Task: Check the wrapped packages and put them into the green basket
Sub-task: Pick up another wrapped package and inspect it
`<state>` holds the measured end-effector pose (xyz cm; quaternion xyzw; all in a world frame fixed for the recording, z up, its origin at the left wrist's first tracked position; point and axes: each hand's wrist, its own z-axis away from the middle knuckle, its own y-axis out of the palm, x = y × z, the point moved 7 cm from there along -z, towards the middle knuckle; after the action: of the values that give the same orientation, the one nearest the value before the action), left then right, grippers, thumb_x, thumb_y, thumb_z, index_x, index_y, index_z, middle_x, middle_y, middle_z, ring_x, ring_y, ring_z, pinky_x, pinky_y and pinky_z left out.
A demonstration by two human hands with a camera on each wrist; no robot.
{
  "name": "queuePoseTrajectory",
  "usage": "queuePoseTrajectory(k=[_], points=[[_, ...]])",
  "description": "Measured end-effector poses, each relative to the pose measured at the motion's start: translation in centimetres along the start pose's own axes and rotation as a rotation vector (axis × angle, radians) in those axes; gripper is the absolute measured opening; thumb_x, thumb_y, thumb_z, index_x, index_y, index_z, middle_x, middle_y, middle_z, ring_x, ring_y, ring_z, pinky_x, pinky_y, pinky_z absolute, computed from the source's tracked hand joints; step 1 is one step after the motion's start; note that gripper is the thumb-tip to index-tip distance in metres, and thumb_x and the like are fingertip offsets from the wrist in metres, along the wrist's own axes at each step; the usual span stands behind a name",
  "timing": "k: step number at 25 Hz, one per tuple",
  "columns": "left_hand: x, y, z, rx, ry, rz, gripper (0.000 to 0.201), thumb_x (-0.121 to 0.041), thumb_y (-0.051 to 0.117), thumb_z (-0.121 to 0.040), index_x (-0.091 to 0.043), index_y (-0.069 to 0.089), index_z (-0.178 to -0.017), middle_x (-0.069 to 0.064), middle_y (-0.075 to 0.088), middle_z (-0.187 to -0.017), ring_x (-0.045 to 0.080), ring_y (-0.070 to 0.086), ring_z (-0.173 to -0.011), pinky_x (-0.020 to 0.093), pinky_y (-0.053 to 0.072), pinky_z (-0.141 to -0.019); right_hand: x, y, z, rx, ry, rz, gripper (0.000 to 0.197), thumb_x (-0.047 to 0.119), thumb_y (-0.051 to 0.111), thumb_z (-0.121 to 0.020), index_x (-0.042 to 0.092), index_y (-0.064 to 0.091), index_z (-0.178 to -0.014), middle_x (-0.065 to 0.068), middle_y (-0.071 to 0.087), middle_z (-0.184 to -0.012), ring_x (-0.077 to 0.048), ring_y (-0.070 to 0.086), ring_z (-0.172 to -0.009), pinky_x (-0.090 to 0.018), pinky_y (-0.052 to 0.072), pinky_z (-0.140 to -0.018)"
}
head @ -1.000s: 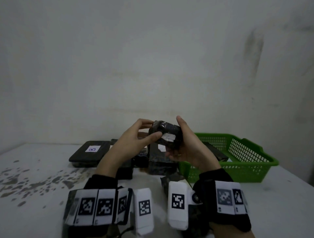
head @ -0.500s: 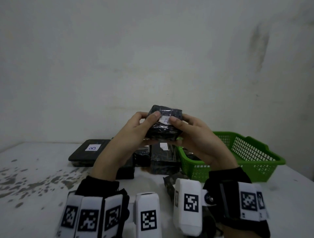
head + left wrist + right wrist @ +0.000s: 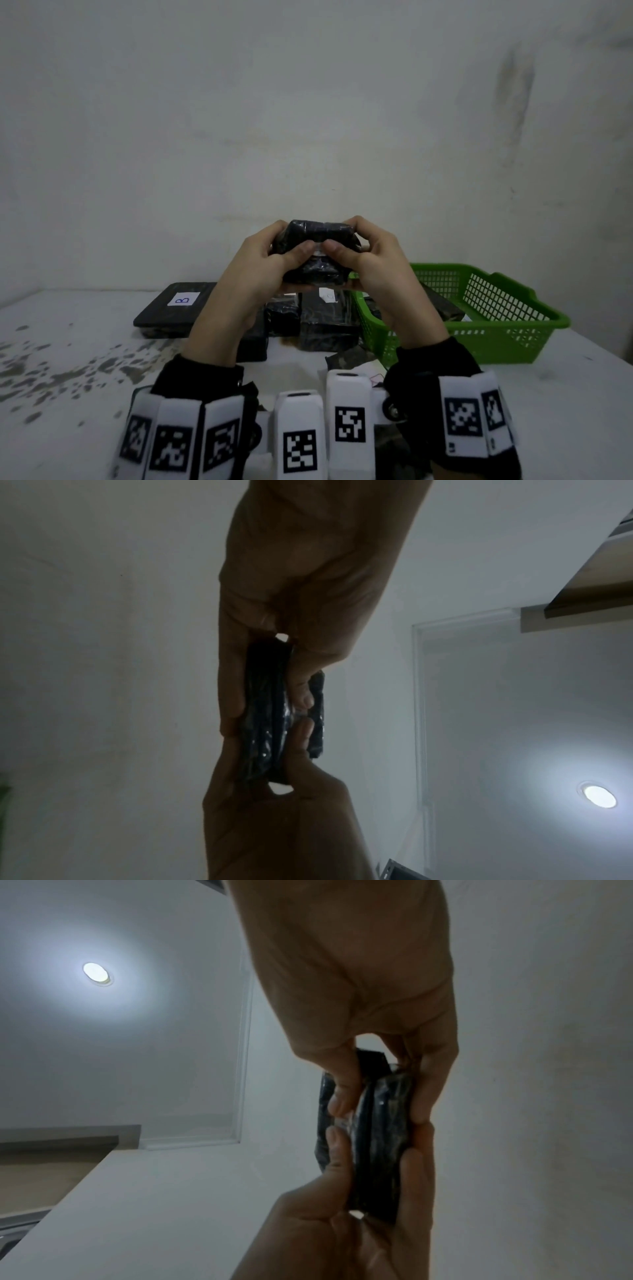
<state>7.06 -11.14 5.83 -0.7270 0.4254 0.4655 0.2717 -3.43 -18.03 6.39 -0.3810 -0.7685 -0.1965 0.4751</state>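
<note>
stained white table (image 3: 68,359), basket (image 3: 496,329) at right. black package (image 3: 320,251) is gripped above it by left hand (image 3: 253,274) and right hand (image 3: 380,267), fingers curled round it.

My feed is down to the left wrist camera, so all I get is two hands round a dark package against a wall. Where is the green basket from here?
Observer: The green basket stands on the table, below and right of the right hand, which with the left hand grips the held package.
Operator: Anything in it yet?
Observer: At least one wrapped package lies inside; the basket wall hides any more.
Operator: What's left to check?
Observer: Several dark packages lie on the table left of the basket; the flat package farthest left bears a white label marked B.
</note>
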Motion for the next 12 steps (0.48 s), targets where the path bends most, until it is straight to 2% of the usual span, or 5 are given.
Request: queuePoseTrajectory(k=[4,7,9,12], points=[[-0.31,-0.01,0.25,0.023,-0.012,0.016,0.011,-0.007,0.056,-0.087,-0.014,0.062,-0.092,0.006,0.064,-0.086,0.008,0.069,-0.064,0.020,0.055,-0.053,0.07,-0.10,0.04,0.028,0.023,-0.024,0.016,0.002,0.062,-0.084,0.013,0.053,-0.075,-0.005,0.063,-0.067,-0.015,0.066,-0.060,-0.034,0.058,-0.061],[-0.57,0.10,0.38,0.029,0.001,0.014,0.016,-0.009,0.056,-0.088,-0.011,0.062,-0.102,0.007,0.066,-0.091,0.010,0.069,-0.070,0.020,0.055,-0.055,0.15,-0.39,0.03,0.028,0.010,-0.035,0.011,0.004,0.063,-0.084,0.013,0.057,-0.080,-0.007,0.066,-0.072,-0.017,0.068,-0.066,-0.036,0.059,-0.066],[-0.62,0.17,0.42,0.048,0.005,0.018,0.022,-0.013,0.056,-0.087,-0.010,0.061,-0.109,0.009,0.067,-0.096,0.013,0.070,-0.077,0.020,0.055,-0.058,0.21,-0.64,0.05,0.036,0.002,-0.044,0.007,0.007,0.062,-0.084,0.014,0.062,-0.088,-0.008,0.069,-0.080,-0.019,0.070,-0.075,-0.039,0.060,-0.072],[-0.32,0.26,0.56,0.096,-0.055,0.016,0.020,-0.018,0.056,-0.088,-0.014,0.062,-0.106,0.009,0.067,-0.102,0.015,0.070,-0.083,0.022,0.057,-0.064,-0.12,-0.84,0.16,0.103,0.065,-0.089,0.019,0.008,0.059,-0.087,0.009,0.063,-0.106,-0.012,0.070,-0.097,-0.023,0.069,-0.087,-0.041,0.058,-0.080]])
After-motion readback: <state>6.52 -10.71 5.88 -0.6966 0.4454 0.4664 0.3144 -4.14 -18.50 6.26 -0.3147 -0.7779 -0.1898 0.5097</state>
